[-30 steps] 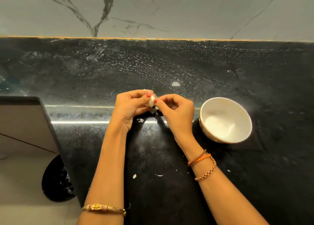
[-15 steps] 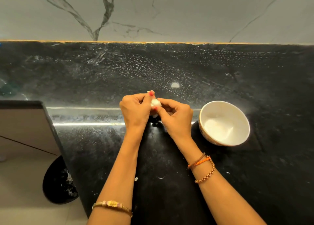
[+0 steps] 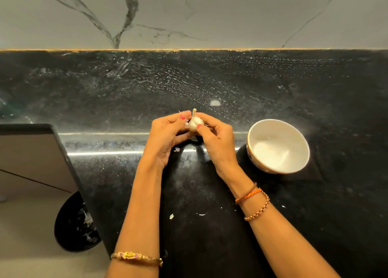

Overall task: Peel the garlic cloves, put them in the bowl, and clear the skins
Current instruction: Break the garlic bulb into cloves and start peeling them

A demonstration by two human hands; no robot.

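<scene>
A white garlic bulb (image 3: 195, 123) with its stem pointing up is held between both hands above the black counter (image 3: 210, 84). My left hand (image 3: 165, 138) pinches its left side and my right hand (image 3: 218, 141) pinches its right side, thumb on the front. A white bowl (image 3: 278, 145) stands to the right of my right hand, and nothing shows inside it. Small bits of skin lie on the counter under the hands (image 3: 177, 149) and nearer to me (image 3: 171, 216).
A marble wall (image 3: 189, 15) rises behind the counter. The counter's left edge drops to the floor, where a black bin (image 3: 75, 223) with a dark liner stands. A cabinet front (image 3: 27, 158) is at the far left.
The bulb has been turned between the fingers, so its stem now points up and more of it shows. Both hands stayed in the same spot.
</scene>
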